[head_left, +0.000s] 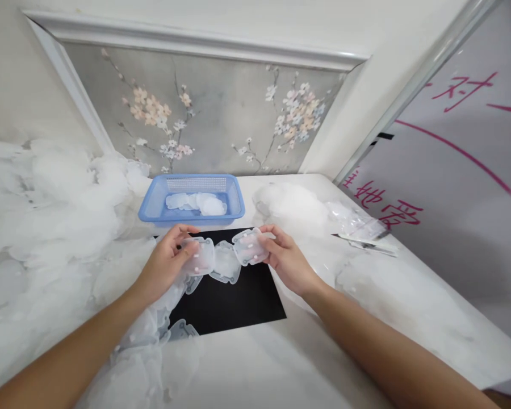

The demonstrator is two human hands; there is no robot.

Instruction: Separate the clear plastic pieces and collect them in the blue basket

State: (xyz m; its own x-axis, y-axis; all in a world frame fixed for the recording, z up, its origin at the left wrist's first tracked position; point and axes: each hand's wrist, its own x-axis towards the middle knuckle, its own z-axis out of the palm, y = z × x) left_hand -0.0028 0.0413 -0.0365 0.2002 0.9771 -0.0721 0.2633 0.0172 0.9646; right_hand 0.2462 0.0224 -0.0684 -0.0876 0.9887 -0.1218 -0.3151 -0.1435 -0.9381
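My left hand point(172, 255) pinches a translucent plastic piece point(203, 257) between thumb and fingers, above the left part of a black mat point(242, 301). In my right hand point(283, 253) is another frosted piece point(247, 246), gripped at its right edge. Between the two, a third translucent piece point(225, 262) touches or overlaps both; whether they are joined I cannot tell. More such pieces point(182, 329) lie over the mat's left edge, partly under my left hand.
Behind the mat stands a blue basket point(191, 218) with several frosted pieces inside. A large heap of pieces point(59, 210) covers the left side. At the right are a white pile point(292, 207), clear bags point(353, 218) and a thin tool point(366, 245).
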